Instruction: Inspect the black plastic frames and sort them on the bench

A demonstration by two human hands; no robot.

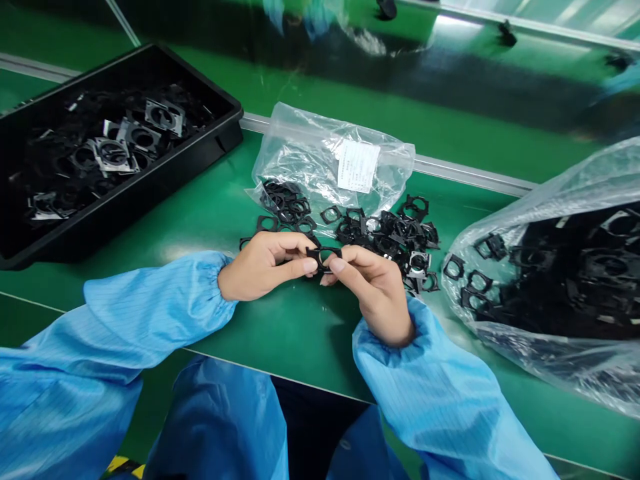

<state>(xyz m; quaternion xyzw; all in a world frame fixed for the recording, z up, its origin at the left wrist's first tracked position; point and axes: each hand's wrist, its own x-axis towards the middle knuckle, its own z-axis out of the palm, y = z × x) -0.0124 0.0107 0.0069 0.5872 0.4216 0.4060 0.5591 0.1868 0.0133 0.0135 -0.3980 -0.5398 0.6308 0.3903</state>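
Evidently a sorting-type layout, entered by size.

Table [290, 330], green: carries all items; smooth-looking, so a dropped part could skid.

Black bin [175, 175], left: jumbled square frames with round openings inside; drawing one out could drag others, edges appearing prone to hook.

Large clear bag [575, 390], right: mouth open towards the centre, frames near its lip; a nudge could spill them.

Right sleeve [445, 387], blue, loose: close beside that bag; a sideways swing could catch the plastic.

Smaller clear bag [310, 153], far side: limp, lying behind the loose parts; a tug could shift those by its edge.

Right-hand pile [400, 233], black frames: near the knuckles; a brush could scatter it or mix parts.

Left hand [270, 267] and right hand [377, 287]: both grips closed, thumb and fingers pinching one part from opposite ends.

Left-hand cluster [287, 200]: behind the left hand; contact cannot be told.

Black frame [319, 255], single: held between both hands above the table; uneven pressure could flex the thin rim, or one slack pinch let it drop.
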